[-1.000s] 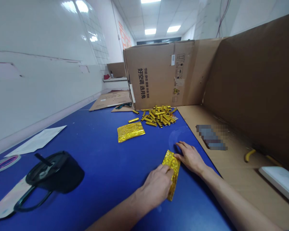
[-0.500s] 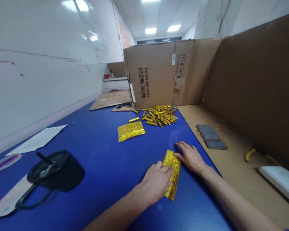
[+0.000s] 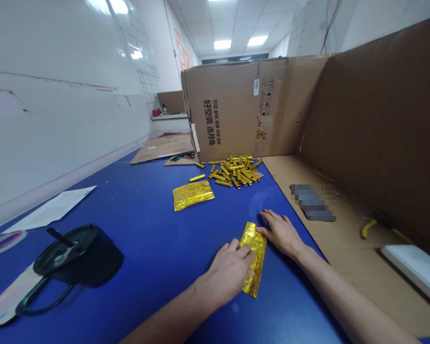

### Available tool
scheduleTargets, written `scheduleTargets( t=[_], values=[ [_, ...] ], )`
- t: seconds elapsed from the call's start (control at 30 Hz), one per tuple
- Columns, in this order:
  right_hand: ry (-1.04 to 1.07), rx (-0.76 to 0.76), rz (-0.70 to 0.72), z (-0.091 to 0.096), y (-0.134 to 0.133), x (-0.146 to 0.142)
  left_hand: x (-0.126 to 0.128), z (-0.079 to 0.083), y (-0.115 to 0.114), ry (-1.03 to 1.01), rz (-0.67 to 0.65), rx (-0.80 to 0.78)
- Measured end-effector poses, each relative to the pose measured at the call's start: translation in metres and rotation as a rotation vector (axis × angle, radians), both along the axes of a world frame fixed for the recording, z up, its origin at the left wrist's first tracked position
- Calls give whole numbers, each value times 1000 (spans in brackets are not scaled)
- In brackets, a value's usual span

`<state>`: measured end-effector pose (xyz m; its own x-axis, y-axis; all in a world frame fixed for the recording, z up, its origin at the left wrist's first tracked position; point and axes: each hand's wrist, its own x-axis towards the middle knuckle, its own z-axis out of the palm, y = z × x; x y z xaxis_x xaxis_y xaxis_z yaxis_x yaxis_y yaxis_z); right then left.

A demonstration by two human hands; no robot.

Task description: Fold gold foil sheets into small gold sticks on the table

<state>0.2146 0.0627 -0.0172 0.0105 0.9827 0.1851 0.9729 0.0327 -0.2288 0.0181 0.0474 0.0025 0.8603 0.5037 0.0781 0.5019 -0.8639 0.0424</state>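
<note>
A folded strip of gold foil lies on the blue table right in front of me. My left hand lies over its left side, fingers curled and pressing on it. My right hand rests flat beside the strip's far end, fingers stretched out with the tips touching the foil. Farther back lies a flat gold foil sheet. Behind that is a pile of several small gold rolls.
A black lidded cup with a straw lies at the left, near a white paper and a tape roll. A large cardboard box stands at the back. Cardboard covers the right side, holding a white object and a yellow-handled tool.
My left hand has drawn back slightly along the foil strip, so more of its near end shows. The right hand has stayed at the far end.
</note>
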Motion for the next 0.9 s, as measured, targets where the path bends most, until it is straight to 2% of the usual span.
scheduleTargets(
  t=[0.43, 0.67, 0.73, 0.8, 0.87, 0.9],
  values=[
    [-9, 50, 9, -4, 0, 1, -3, -2, 1, -102, -37, -181],
    [26, 113, 11, -3, -1, -2, -3, -2, 3, -112, -46, -199],
    [86, 192, 76, 2, -5, -9, -2, -3, 3, -117, -37, -193],
    [177, 268, 218, 7, -10, -19, -2, -3, 2, -117, -31, -195],
    [252, 250, 337, 11, -14, -27, -2, -3, 2, -118, -29, -202],
    [258, 232, 350, 12, -16, -30, -1, -2, 1, -118, -29, -205]
  ],
)
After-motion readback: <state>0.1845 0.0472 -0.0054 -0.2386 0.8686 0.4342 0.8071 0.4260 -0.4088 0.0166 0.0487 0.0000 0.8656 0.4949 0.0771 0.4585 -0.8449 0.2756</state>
